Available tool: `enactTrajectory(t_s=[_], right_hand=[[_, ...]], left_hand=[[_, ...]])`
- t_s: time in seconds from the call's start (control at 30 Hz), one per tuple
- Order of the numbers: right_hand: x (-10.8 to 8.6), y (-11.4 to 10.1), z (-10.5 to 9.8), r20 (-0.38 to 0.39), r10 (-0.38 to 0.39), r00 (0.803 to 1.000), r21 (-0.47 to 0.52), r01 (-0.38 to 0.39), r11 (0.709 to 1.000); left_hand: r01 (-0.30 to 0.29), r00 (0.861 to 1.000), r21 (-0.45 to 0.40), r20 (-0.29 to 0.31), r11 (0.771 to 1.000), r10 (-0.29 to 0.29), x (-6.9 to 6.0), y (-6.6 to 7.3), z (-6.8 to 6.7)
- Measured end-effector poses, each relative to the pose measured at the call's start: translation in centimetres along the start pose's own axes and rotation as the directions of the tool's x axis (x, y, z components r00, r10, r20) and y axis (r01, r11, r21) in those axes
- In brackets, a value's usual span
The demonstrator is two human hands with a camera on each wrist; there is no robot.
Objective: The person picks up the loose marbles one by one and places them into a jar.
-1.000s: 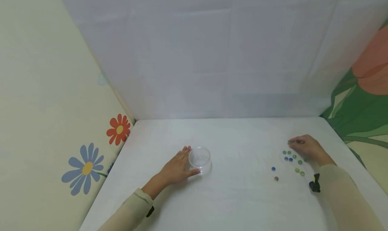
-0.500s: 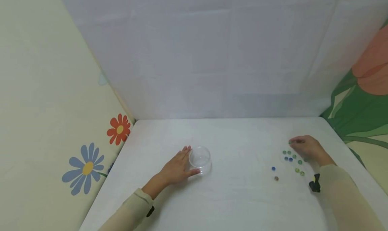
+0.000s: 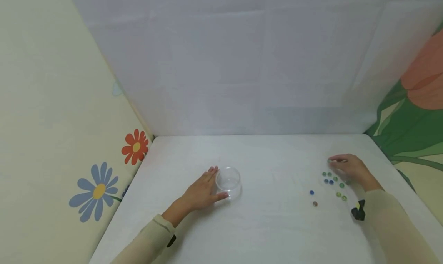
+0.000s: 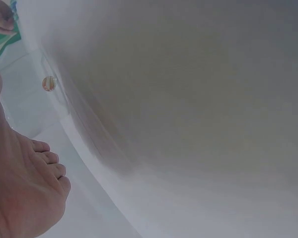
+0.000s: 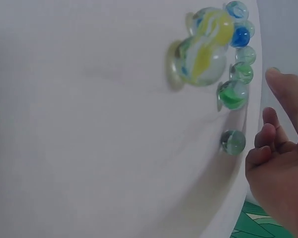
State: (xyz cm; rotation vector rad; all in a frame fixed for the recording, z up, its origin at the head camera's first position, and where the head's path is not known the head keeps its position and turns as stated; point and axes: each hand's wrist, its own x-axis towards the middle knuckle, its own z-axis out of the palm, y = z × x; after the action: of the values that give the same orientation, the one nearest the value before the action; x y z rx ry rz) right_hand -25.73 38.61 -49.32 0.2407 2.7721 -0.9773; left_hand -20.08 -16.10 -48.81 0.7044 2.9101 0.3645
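A clear round bowl (image 3: pixel 228 190) stands on the white table. My left hand (image 3: pixel 200 191) lies at its left side, its straight fingers touching the rear left and its thumb across the front. In the left wrist view the left hand (image 4: pixel 27 183) is beside the bowl's transparent wall (image 4: pixel 27 94). Over at the right, my right hand (image 3: pixel 351 169) pinches a small marble (image 3: pixel 329 161) between thumb and forefinger, just beyond a group of green and blue marbles (image 3: pixel 335 178). The right wrist view shows the right hand (image 5: pixel 283 163) with its other fingers curled, near a greenish marble (image 5: pixel 233 142).
Nearer the front, apart from the group, lie a blue marble (image 3: pixel 312 192) and a brown marble (image 3: pixel 315 204). Two yellow-green marbles (image 3: pixel 338 194) are close to the right wrist. White cloth (image 3: pixel 242 64) hangs behind the table, with flower-patterned walls (image 3: pixel 38 102) at both sides.
My right fingertips have shifted slightly left and away with the pinched marble, which was more plainly visible and green half a second earlier. The left hand and the bowl stay in place.
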Motion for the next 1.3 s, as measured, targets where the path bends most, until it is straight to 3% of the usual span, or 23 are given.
enactTrajectory(t_s=[0.5, 1.0, 1.3], right_hand=[[-1.4, -1.8, 0.1, -0.04, -0.044, 0.998, 0.054, 0.046, 0.997], [-4.4, -5.3, 1.1, -0.062, -0.188, 0.98, 0.165, 0.196, 0.967], [-5.2, -6.9, 2.4, -0.099, -0.229, 0.968, 0.135, 0.241, 0.961]], left_hand=[[0.007, 1.0, -0.005, 0.0, 1.0, -0.007, 0.1, 0.0, 0.3], [0.009, 1.0, -0.011, 0.003, 1.0, -0.009, 0.1, 0.2, 0.1], [0.008, 1.0, -0.005, -0.001, 1.0, -0.008, 0.0, 0.1, 0.1]])
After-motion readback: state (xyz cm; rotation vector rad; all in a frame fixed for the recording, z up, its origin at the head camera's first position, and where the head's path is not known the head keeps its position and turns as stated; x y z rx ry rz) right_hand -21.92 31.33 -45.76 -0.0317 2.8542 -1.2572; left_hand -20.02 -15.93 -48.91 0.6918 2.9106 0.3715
